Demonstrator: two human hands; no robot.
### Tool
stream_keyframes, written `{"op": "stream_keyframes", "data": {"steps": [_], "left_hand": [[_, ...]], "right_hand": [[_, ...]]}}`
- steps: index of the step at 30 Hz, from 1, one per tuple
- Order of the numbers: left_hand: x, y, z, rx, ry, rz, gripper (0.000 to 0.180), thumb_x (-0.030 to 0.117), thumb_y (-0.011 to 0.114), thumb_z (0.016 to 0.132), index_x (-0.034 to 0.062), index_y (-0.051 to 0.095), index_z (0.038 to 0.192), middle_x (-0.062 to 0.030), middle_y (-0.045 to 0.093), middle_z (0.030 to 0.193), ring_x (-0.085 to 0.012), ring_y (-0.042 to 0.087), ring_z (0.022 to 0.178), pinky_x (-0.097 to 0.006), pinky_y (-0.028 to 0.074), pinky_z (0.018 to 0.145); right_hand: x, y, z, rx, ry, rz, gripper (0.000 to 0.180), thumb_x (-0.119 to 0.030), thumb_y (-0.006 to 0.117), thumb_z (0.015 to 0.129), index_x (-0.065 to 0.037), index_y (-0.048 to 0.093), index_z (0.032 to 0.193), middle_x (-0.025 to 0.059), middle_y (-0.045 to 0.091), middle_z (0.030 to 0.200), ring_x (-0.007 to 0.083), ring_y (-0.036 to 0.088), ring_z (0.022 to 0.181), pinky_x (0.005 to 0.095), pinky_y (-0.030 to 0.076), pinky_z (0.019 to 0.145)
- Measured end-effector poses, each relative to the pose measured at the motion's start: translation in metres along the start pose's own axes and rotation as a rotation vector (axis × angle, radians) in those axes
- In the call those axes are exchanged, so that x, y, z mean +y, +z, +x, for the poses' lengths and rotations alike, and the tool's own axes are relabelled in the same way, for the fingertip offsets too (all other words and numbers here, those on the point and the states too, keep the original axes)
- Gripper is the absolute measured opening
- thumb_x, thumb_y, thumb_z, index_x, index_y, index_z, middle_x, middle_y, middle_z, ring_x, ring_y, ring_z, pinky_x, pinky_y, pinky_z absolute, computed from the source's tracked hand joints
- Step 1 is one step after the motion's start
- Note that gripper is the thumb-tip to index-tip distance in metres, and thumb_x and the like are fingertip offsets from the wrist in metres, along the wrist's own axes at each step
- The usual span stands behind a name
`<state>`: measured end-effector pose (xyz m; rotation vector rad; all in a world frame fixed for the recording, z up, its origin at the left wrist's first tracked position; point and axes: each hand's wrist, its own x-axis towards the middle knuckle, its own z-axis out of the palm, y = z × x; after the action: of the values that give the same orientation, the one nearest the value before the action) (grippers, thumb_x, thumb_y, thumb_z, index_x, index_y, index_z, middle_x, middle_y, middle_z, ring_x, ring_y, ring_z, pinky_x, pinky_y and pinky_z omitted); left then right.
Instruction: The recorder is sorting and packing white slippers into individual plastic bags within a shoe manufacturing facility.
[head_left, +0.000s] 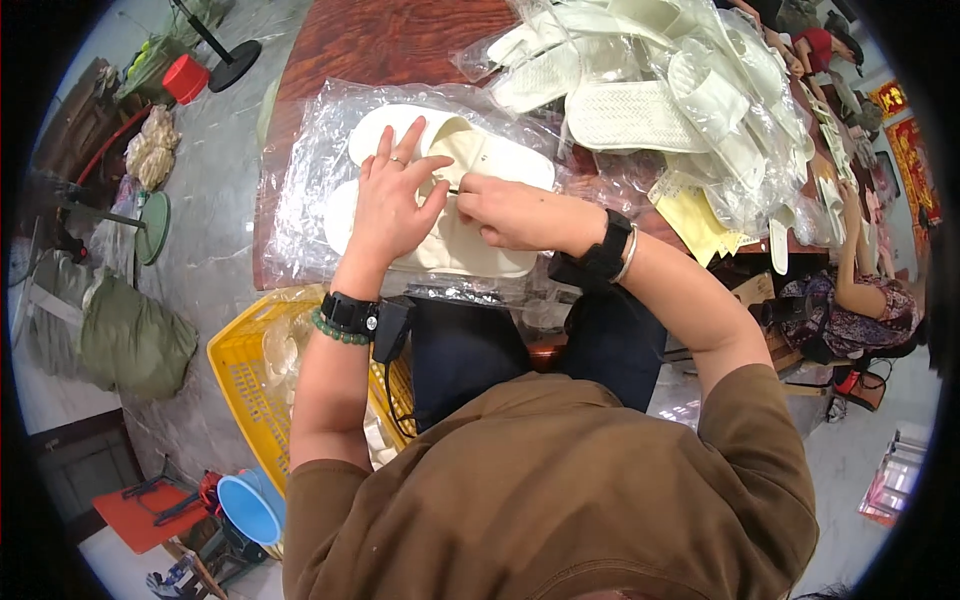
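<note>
A pair of off-white slippers [515, 160] lies side by side on a stack of clear plastic bags [305, 165] at the table's near edge. My left hand [393, 208] rests on the slippers with its fingers spread, the thumb towards my right hand. Over the straps, my right hand [515, 212] is closed in a pinch on a small, thin dark tool [453, 191]. Most of that tool is hidden by the fingers, so its kind cannot be told.
Bagged white slippers [640, 115] are heaped at the right on the reddish wooden table [345, 50], near a yellow paper sheet [698, 218]. A yellow crate [235, 350] stands by my left leg, with a blue bucket [250, 507] beyond it. Another person [850, 305] works at the right.
</note>
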<state>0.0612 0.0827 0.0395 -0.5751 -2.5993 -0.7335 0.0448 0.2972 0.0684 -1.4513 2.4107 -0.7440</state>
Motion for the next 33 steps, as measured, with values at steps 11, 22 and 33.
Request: {"op": "stream_keyframes", "data": {"steps": [11,22,33], "left_hand": [[0.000,0.002,-0.001,-0.022,-0.013,0.034,0.029,0.021,0.066,0.085,0.0176,0.069,0.113,-0.0089,0.039,0.153,-0.0440,0.031,0.141,-0.050,0.031,0.109],[-0.003,-0.011,-0.001,-0.016,0.004,-0.074,0.055,0.029,0.063,0.090,0.0195,0.050,0.142,-0.0130,0.041,0.151,-0.0413,0.033,0.141,-0.052,0.029,0.111],[-0.043,-0.022,-0.023,0.444,-0.384,-0.769,0.044,0.019,0.032,0.105,-0.0048,0.045,0.139,-0.0159,0.047,0.144,-0.0250,0.041,0.135,-0.037,0.030,0.113]], "right_hand": [[0.020,0.017,-0.016,0.138,0.152,0.089,0.035,-0.008,0.074,0.077,-0.004,0.059,0.109,0.0131,0.055,0.103,0.0264,0.060,0.094,0.0352,0.051,0.079],[-0.009,0.013,0.013,0.283,0.263,-0.010,0.038,-0.027,0.069,0.082,-0.001,0.061,0.109,0.0199,0.064,0.098,0.0369,0.063,0.093,0.0447,0.051,0.080],[0.009,0.031,0.044,0.461,0.404,0.026,0.024,-0.026,0.061,0.083,-0.003,0.068,0.077,0.0212,0.066,0.078,0.0404,0.065,0.077,0.0487,0.052,0.070]]}}
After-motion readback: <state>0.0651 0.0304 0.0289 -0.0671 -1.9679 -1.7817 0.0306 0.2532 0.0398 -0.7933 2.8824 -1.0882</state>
